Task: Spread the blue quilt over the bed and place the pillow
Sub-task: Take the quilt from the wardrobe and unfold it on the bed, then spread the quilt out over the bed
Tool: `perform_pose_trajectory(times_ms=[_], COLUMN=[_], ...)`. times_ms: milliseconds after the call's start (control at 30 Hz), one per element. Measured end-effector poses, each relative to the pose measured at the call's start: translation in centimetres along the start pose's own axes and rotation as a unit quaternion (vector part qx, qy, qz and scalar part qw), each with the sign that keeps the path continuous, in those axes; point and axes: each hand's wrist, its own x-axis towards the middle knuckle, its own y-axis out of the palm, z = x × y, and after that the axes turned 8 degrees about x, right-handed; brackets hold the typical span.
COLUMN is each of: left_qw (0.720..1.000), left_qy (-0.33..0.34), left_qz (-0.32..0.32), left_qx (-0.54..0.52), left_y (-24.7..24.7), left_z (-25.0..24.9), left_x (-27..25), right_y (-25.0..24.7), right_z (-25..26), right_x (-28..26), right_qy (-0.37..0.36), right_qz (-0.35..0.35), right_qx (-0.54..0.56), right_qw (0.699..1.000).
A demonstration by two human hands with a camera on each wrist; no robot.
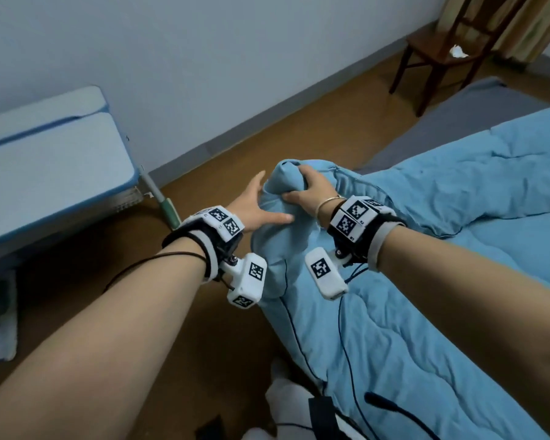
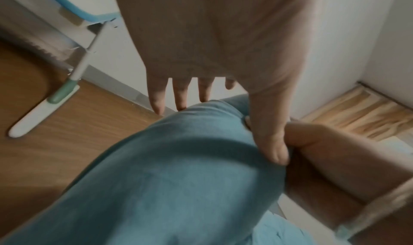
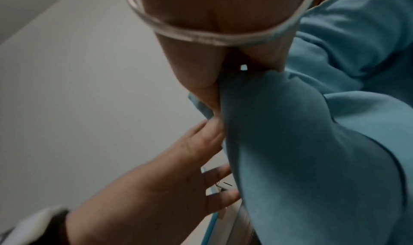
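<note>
While bunched, blue quilt [image 1: 378, 312] inside right grip [image 1: 308, 190].

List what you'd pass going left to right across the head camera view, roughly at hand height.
Second bed → mop → left hand → right hand, gripping a bunched corner of the blue quilt → the rest of that quilt spread out.
</note>
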Motion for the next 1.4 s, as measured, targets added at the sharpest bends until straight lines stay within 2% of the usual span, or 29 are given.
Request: perform_pose_trajectory(times_ms=[67,167,300,433,500,567,700,833,967,1167,1233,1400], left_qw=[0.999,0.997,0.995,0.978,0.966,0.96,0.963,0.967,0.969,0.943,0.929,0.899], left_qy=[0.014,-0.018,-0.06,-0.113,-0.14,-0.146,-0.103,-0.028,0.052,0.189,0.22,0.26], left_qz=[-0.008,-0.029,0.011,0.072,0.053,0.035,0.027,0.068,0.122,0.174,0.18,0.21], left_qx=[0.033,0.065,0.075,0.16,0.21,0.235,0.247,0.242,0.209,0.212,0.238,0.284], left_y=[-1.7,-4.3,-8.3,-11.5,-13.1,-15.2,-19.3,-19.5,-16.4,-9.6,-7.8,-4.4], left_z=[0.2,1.2,4.0,7.7,9.8,11.1,11.0,7.9,2.4,-8.3,-11.6,-17.7], left_x=[2.2,4.7,8.0,11.1,12.8,14.8,19.4,23.8,28.1,33.4,35.2,39.1], right_y=[1.4,3.4,6.9,12.0,13.7,14.3,13.1,10.1,4.7,-5.6,-8.6,-13.9], right_z=[1.1,2.4,3.6,2.8,2.5,2.7,3.3,2.6,1.2,-2.8,-4.1,-6.4], right_x=[2.8,6.1,9.8,13.0,14.3,15.8,18.8,19.7,19.5,19.8,20.2,20.7], right_qy=[0.001,-0.003,0.007,0.088,0.128,0.147,0.17,0.201,0.233,0.275,0.286,0.316], right_qz=[0.02,0.038,0.068,0.12,0.131,0.119,0.027,-0.083,-0.171,-0.321,-0.37,-0.427], right_qx=[-0.029,-0.039,-0.054,-0.017,0.034,0.027,-0.006,-0.001,0.001,0.04,0.056,0.085], right_qw=[0.999,0.999,0.996,0.989,0.982,0.982,0.985,0.976,0.957,0.905,0.882,0.843])
